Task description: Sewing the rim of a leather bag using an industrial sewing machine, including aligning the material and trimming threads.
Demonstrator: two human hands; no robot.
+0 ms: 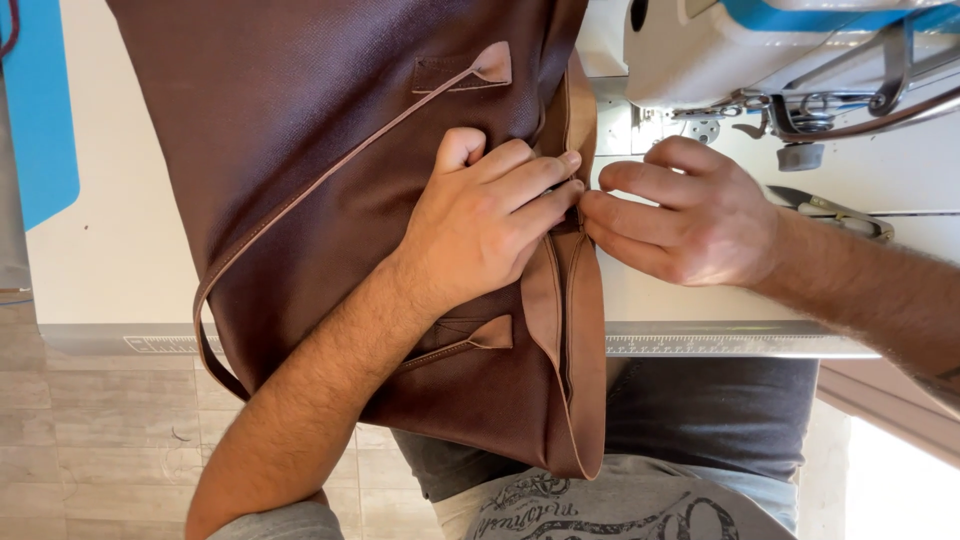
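— Where does the brown leather bag [330, 150] lie?

— Flat on the white surface [120, 250], just left of the sewing machine [720, 50], with its lower end hanging over the surface's front edge toward the person's lap. A metal ruler strip [720, 345] runs along that edge, right of the bag.

— And the hands?

— The left hand [480, 225] rests on top of the bag, palm down, fingers [535, 185] pressed together and pointing at the bag's right edge. The right hand [685, 215] comes in from the right, off the bag, its fingers [625, 215] drawn together and pinching the lighter brown edge band [580, 330] where the two hands meet.

— Anything else on the bag?

— A thin strap [300, 200] loops across its front between two small stitched tabs, one above the left hand [470, 70] and one below its wrist [480, 335].

— What sits near the bag?

— Right of it, beyond the right hand, a pair of thread snips [830, 212] lies on the surface under the machine's head. Far left of the bag is a blue panel [40, 110].
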